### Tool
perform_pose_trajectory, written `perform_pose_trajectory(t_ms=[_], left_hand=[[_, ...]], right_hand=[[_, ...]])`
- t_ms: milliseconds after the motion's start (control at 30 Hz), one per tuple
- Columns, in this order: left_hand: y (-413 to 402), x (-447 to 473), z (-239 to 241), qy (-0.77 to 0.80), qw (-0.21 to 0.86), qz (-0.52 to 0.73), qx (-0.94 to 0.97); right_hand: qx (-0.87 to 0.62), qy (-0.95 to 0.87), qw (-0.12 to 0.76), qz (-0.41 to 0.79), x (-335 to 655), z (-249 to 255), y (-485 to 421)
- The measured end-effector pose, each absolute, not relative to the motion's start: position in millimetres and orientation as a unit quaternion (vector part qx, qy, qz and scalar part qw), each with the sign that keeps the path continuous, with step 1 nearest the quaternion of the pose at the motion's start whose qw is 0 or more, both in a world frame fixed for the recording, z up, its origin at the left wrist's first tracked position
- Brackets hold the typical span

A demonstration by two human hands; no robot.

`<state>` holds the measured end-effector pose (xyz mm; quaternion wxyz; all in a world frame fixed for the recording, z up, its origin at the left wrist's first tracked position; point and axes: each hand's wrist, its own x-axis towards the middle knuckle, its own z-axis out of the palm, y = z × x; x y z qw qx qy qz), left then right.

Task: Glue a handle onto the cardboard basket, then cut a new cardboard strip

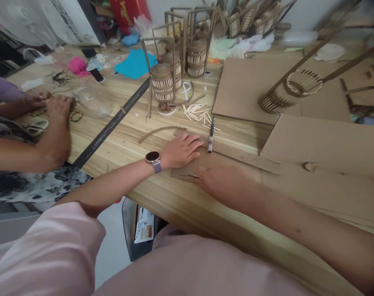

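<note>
My left hand (181, 150) lies flat on a piece of brown cardboard (187, 167), its fingers spread over the far edge. My right hand (219, 177) is closed low over the same cardboard, close to its near edge. A small blade (193, 176) with a light glint pokes out at the right fingertips; the rest of it is hidden in the fist. Beyond my hands, a dark pen (211, 135) rests at the edge of a long cardboard strip (236, 155). A curved strip with a notched edge (160, 130) lies past the left hand.
Small stick-walled lanterns (162, 84) with handles stand at the back, near loose short sticks (195, 111). An unfinished basket (275, 98) sits on cardboard sheets (242, 88) at right. A black ruler-like strip (113, 123) separates me from a co-worker's hands (56, 102) at left.
</note>
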<state>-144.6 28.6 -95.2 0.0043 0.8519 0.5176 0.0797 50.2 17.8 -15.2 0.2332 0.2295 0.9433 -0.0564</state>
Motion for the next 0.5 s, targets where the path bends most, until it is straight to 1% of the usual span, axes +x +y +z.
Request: perform_pose_trajectory(t_ms=[200,500], left_hand=[[26,-140,-99,0.516,-0.043,0.068,0.853],[29,-142,-101,0.515,-0.027,0.084,0.853]], right_hand=[[0.207,0.952,0.215,-0.067,11,-26,10],[0.196,0.951,0.235,-0.046,-1,-20,9]])
